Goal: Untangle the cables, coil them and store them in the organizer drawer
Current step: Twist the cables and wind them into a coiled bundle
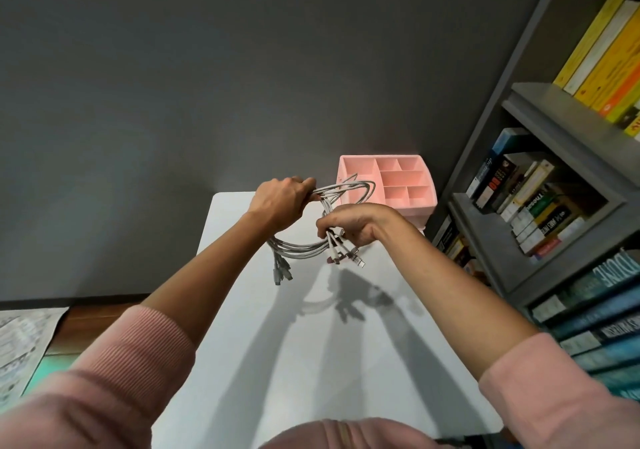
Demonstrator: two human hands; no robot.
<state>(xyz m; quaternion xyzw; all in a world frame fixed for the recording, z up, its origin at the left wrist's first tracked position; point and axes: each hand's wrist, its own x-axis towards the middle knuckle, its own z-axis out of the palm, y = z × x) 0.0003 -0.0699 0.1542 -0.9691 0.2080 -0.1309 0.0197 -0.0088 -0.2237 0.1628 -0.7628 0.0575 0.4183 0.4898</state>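
Dim room, hard shadows on table (pixel 363 362), edges warped.

Bench (pixel 277 362): white, flat-topped, running from lower centre up to mid-frame; long dark shadows (pixel 346 296) across its surface.
Wall (pixel 173 68): plain dark grey, filling upper left and centre.
Bookshelf (pixel 540 109): grey, along the right edge, several levels, just beside the bench.
Yellow and orange books (pixel 609 50): upper right, spines outward, packed side by side.
Mixed books (pixel 530 203): middle right, some leaning.
Teal and blue books (pixel 595 310): lower right, white lettering.
Printed sheet (pixel 24 341): lower left, black-and-white print, lying on the floor.
Floor (pixel 93 313): brown wood strip, lower left, below the wall.
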